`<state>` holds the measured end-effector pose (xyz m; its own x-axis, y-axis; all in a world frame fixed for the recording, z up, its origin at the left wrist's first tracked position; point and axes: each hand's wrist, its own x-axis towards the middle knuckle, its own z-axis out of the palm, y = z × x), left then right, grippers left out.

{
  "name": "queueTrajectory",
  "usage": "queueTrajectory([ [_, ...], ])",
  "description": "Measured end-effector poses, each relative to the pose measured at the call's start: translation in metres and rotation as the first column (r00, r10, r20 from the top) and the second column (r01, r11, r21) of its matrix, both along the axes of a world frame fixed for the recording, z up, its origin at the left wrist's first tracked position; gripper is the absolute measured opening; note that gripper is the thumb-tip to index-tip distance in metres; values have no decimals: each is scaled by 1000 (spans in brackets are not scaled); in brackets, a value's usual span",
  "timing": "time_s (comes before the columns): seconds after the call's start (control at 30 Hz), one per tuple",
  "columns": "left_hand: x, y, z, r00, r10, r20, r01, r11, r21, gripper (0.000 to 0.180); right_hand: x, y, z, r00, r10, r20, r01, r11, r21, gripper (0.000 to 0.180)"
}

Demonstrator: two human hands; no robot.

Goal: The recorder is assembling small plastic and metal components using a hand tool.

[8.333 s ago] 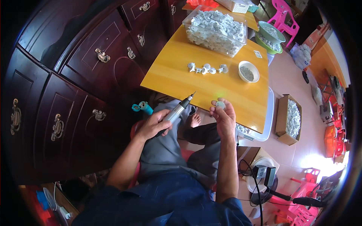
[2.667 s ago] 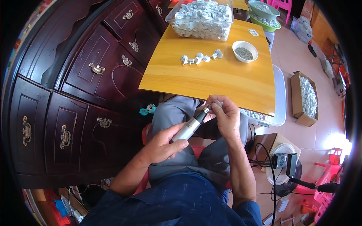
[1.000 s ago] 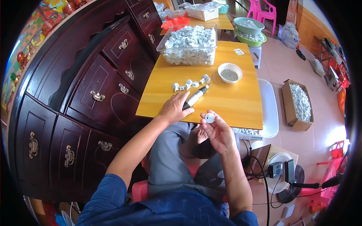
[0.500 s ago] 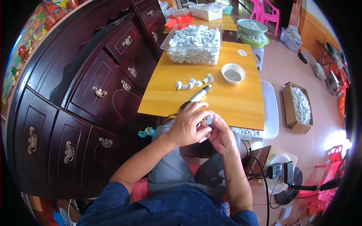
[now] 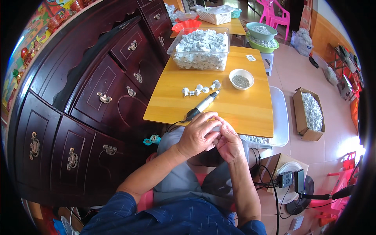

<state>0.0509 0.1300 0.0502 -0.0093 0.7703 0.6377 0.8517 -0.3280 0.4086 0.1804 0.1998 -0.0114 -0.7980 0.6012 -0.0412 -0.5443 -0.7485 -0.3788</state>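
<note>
My left hand [image 5: 197, 135] and my right hand [image 5: 230, 145] meet over my lap at the table's near edge. Their fingertips are closed together around a small white plastic part, now almost wholly covered by the fingers. Just beyond them a silver and black electric screwdriver [image 5: 203, 105] lies on the yellow wooden table [image 5: 246, 111], its tip pointing away to the right. Past the tool sits a short row of small white parts [image 5: 198, 89]. A white bowl [image 5: 242, 88] of tiny metal pieces, perhaps screws, stands to their right.
A clear plastic bin [image 5: 228, 51] heaped with white parts stands at the table's far end. Dark wooden drawers [image 5: 94, 98] rise along the left. On the right are a white-lidded tub [image 5: 279, 117], a cardboard box [image 5: 312, 134] of white parts, and cables [image 5: 270, 172].
The white part showed between my fingers before; now the fingers cover it. My left fingers have drawn closer to the right ones, and the whole view has shifted slightly.
</note>
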Motion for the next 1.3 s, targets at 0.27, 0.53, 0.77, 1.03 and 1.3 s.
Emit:
queueTrajectory([
  [0.27,-4,-1,12,998,-40,-46,33,991,-131,33,0,-1,3,1000,-11,19,10,998,65,38],
  [0.53,-9,2,5,994,-87,73,104,955,-279,28,-2,-2,-1,999,-27,25,25,995,101,34],
  [0.77,-6,3,-5,992,-85,88,95,988,-118,22,-3,0,-4,998,-20,-64,24,999,48,36],
  [1.03,3,12,-33,843,-27,537,117,984,-135,22,-5,0,-14,986,-67,-150,45,989,-141,33],
  [1.3,-13,15,-49,468,103,877,221,948,-229,24,-6,-1,-9,993,-116,-2,114,982,-147,30],
])
